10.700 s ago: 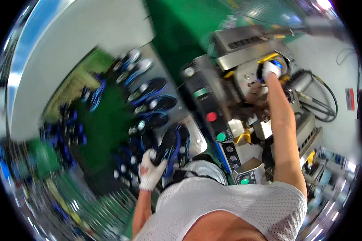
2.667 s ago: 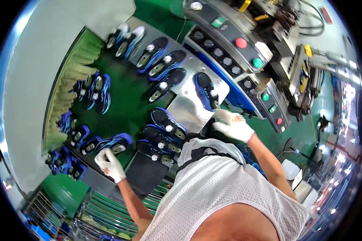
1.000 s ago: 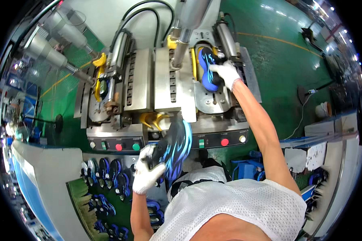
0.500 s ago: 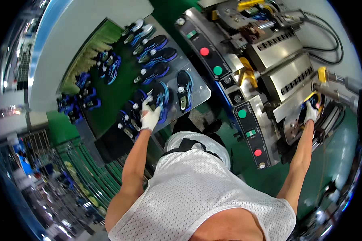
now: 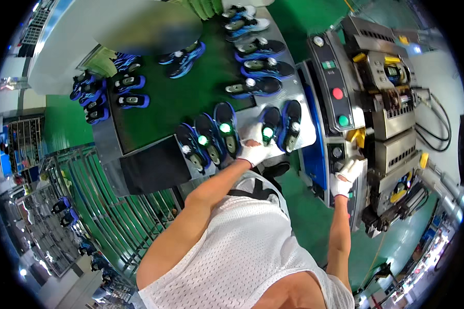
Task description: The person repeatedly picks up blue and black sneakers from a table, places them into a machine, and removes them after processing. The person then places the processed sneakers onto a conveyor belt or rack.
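My left hand, in a white glove, is at the near edge of the metal table. Its blurred fingers stretch between a black and blue sneaker and a row of three similar sneakers to the left. Another sneaker stands close to the right of the first. My left hand appears open, with no shoe visible inside it. Over the machine's near control panel is my gloved right hand, fingers extended and holding nothing visible. Whether it touches a button is hidden beneath it.
More sneakers line the table's far right side. Others sit on the green surface at left. The steel press stands at right, with a red button on its far panel. Metal rails run at lower left.
My view has turned. My right hand has left the press's yellow-edged fixture for the control panel. My left hand has come off a sneaker, which now appears closer to the rightmost one.
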Available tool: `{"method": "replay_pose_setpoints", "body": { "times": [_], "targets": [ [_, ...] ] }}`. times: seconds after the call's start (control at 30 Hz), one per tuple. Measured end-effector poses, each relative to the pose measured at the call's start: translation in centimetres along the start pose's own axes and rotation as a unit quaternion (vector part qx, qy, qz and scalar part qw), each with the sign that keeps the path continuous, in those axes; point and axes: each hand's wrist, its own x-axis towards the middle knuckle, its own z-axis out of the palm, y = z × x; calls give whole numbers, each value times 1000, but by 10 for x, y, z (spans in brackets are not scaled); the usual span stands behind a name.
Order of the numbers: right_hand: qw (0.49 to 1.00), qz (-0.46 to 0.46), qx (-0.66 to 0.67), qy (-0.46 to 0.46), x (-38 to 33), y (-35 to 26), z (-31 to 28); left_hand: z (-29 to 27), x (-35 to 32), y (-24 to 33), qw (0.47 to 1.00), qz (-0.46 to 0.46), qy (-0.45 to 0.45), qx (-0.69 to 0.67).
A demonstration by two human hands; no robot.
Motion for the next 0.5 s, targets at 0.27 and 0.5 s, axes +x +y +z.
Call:
{"method": "replay_pose_setpoints", "body": {
  "times": [0.27,0.5],
  "targets": [
    [763,105,533,-350,142,-171,-242,2,7,-29,998,-14,-14,-53],
    [739,277,553,-266,144,-247,-190,19,15,-36,992,113,-25,-50]
  ]
}}
